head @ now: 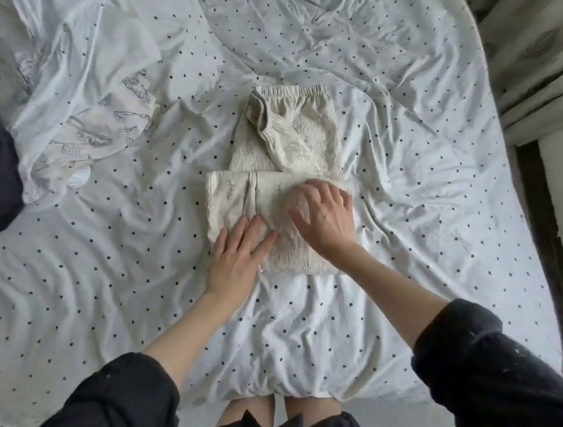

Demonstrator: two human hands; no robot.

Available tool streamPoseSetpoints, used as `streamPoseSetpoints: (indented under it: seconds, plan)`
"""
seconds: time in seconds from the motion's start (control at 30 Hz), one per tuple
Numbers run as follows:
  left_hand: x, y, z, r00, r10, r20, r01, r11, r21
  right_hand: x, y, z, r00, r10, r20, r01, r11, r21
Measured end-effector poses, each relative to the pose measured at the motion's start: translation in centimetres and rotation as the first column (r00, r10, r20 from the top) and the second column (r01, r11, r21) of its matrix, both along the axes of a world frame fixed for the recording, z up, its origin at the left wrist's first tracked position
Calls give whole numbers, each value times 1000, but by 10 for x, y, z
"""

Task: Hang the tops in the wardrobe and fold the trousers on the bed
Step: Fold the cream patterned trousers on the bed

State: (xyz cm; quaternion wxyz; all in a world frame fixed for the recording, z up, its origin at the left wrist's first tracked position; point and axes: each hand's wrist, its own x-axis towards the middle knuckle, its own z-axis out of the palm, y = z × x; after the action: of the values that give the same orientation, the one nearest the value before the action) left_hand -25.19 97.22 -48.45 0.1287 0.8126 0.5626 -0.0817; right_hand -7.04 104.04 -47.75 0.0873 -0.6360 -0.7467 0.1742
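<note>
Both hands spread flat on folded trousers (272,187): left hand (239,251) at near-left edge, right hand (326,217) mid, w/ bed (400,141) beneath.

My left hand (239,251) lies flat, fingers straight and together. My right hand (326,214) is spread, fingers slightly bent, palm down. Both forearms are bare, dark sleeves (476,350) pushed up.

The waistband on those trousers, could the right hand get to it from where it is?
Probably yes. The right hand lies flat on the folded trousers, and the waistband lies just past it on the same garment. Nothing lies between them, only cloth.
</note>
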Motion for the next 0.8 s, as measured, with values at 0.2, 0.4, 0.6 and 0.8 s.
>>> streamPoseSetpoints:
  seconds: [0.2, 0.4, 0.6, 0.8]
  plan:
    - [-2, 4, 0, 1000, 1, 24, 0, 1000, -12, -49, 96, 4, 994, -33, 108, 35, 999, -17]
    - [-10, 5, -7, 998, -12, 62, 17, 997, -79, -7, 161, 2, 862, -458, -218, 393, 874, -286]
    - [-11, 5, -8, 998, -6, 69, 12, 996, -94, 47, 185, 0, 682, -669, -297, 506, 724, -469]
    - [-7, 4, -6, 998, -7, 61, 8, 1000, -17, 32, 130, -21, 795, -559, -233, 450, 803, -391]
